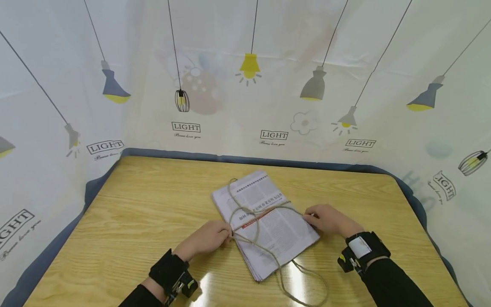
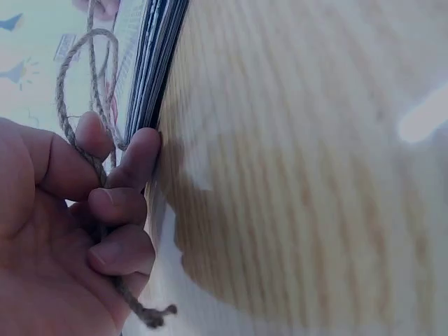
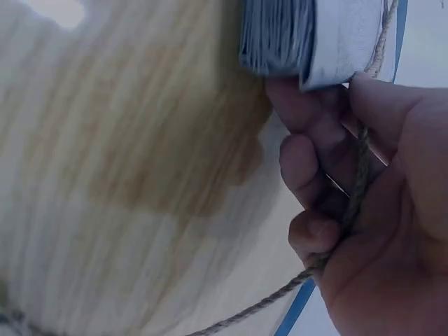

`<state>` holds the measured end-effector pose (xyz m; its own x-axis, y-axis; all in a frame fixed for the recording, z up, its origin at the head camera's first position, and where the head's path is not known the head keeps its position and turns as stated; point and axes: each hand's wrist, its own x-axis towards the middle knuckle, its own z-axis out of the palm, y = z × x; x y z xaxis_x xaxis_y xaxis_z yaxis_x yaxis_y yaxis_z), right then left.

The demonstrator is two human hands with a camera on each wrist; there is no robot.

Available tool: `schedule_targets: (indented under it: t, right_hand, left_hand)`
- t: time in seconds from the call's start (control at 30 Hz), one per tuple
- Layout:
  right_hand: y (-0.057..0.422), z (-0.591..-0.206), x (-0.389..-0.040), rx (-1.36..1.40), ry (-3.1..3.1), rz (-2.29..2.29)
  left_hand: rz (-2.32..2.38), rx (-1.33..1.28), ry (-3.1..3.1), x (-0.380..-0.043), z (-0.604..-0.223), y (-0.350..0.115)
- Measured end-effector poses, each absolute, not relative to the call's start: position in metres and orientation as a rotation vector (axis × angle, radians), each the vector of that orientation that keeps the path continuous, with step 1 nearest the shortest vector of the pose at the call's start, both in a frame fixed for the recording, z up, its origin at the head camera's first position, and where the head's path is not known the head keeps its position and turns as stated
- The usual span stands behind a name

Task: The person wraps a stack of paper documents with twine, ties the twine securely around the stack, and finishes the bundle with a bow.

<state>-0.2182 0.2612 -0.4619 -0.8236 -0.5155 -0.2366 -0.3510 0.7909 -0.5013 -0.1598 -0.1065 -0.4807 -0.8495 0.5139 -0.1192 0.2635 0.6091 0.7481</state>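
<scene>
A folded stack of newspapers (image 1: 284, 232) lies at a slant on the wooden table, with natural-coloured twine (image 1: 255, 212) looped and crossed over its top. At the stack's left edge, my left hand (image 1: 212, 236) holds the twine between curled fingers; a short knotted twine end (image 2: 152, 316) sticks out below them in the left wrist view. My right hand (image 1: 330, 218) is at the right edge, gripping another stretch of twine (image 3: 362, 161) that runs through the palm. Its fingertips touch the paper's edge. Whether a knot is formed on top cannot be told.
A loose length of twine (image 1: 283, 281) trails over the near edge of the stack onto the table (image 1: 153, 200). Behind the table hangs a pale curtain (image 1: 230, 106) printed with lamps. Each wrist wears a black strap with a small camera (image 1: 347, 260).
</scene>
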Motion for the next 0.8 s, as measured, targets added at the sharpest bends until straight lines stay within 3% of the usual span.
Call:
schedule_targets:
  t: [0.27, 0.53, 0.8]
  right_hand:
    - [0.273, -0.468, -0.210, -0.654, 2.560, -0.757]
    - [0.309, -0.455, -0.207, -0.509, 2.738, -0.797]
    - [0.326, -0.462, -0.202, -0.417, 2.829, -0.661]
  left_hand:
    - [1.131, 0.569, 2.489, -0.167, -0.476, -0.117]
    - [1.251, 0.621, 2.297, -0.156, -0.443, -0.159]
    - [1.031, 0.611, 2.368, -0.147, -0.442, -0.191]
